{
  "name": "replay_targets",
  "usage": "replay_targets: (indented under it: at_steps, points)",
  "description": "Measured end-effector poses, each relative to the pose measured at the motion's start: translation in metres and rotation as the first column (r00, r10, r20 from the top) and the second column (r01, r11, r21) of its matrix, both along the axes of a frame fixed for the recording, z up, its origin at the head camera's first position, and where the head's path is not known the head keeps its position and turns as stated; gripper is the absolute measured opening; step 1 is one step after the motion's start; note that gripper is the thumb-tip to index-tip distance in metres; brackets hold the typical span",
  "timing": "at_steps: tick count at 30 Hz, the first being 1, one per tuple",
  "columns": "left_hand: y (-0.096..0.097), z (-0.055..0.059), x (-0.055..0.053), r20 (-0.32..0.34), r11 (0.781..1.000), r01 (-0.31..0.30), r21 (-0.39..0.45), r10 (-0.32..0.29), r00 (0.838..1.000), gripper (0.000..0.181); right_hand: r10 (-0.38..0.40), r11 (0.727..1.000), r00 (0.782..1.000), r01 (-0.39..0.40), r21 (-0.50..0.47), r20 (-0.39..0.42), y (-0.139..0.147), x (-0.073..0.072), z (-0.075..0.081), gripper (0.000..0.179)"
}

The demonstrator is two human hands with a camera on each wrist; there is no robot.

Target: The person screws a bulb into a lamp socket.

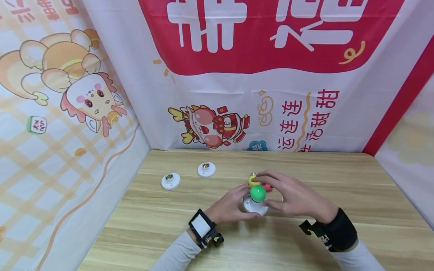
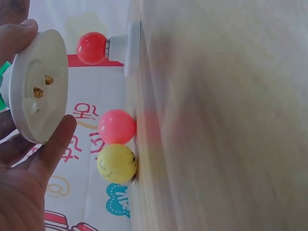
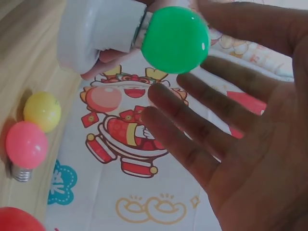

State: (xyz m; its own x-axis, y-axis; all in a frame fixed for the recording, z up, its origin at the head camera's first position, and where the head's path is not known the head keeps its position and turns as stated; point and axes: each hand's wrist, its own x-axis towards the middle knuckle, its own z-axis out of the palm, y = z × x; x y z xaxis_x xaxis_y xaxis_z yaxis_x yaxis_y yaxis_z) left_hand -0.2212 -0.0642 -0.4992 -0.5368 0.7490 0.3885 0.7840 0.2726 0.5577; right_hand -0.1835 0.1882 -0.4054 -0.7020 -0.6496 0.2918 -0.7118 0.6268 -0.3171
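My left hand (image 1: 234, 206) grips a white round lamp holder (image 1: 255, 207) by its rim, raised off the table. Its underside with two brass terminals faces the left wrist view. A green bulb (image 3: 175, 40) stands in the holder's socket. Around the bulb, my right hand (image 1: 295, 195) has its thumb and fingers spread, the fingers fairly straight; the fingertips are close to the green ball, and contact is hard to tell. A yellow bulb (image 2: 117, 163) and a pink bulb (image 2: 116, 126) lie side by side on the table beyond the hands.
Two white lamp holders with open sockets, one nearer (image 1: 170, 181) and one farther (image 1: 206, 169), sit at the table's left. A red bulb (image 2: 91, 48) stands in another holder (image 2: 131, 49), hidden behind my right hand in the head view. Printed cloth (image 1: 217, 82) hangs behind the wooden table (image 1: 152, 229).
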Motion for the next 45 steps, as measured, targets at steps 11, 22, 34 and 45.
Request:
replay_targets:
  at_steps: [11,22,34,45]
  points:
    - [-0.0001,0.0012,0.0025,0.013,0.999,0.038,0.003,-0.038,0.999,0.092,0.102,0.994,0.994,-0.104,0.039,0.048,-0.0041,-0.0004,0.0011,0.056]
    - [0.0022,-0.0009,0.0034,-0.001,0.999,0.033,0.017,-0.033,0.999,0.081,-0.004,1.000,0.997,0.004,0.002,0.079,-0.0075,-0.0022,-0.0020,0.048]
    - [0.0007,0.0012,0.0039,0.038,0.999,0.001,-0.033,0.001,0.999,0.080,-0.047,0.999,0.997,0.046,0.024,0.056,-0.0077,-0.0032,-0.0063,0.055]
    - [-0.0007,0.0035,0.0038,0.054,0.998,0.002,-0.066,0.002,0.999,0.096,0.106,0.993,0.994,-0.107,0.050,0.022,-0.0087,-0.0033,-0.0051,0.062]
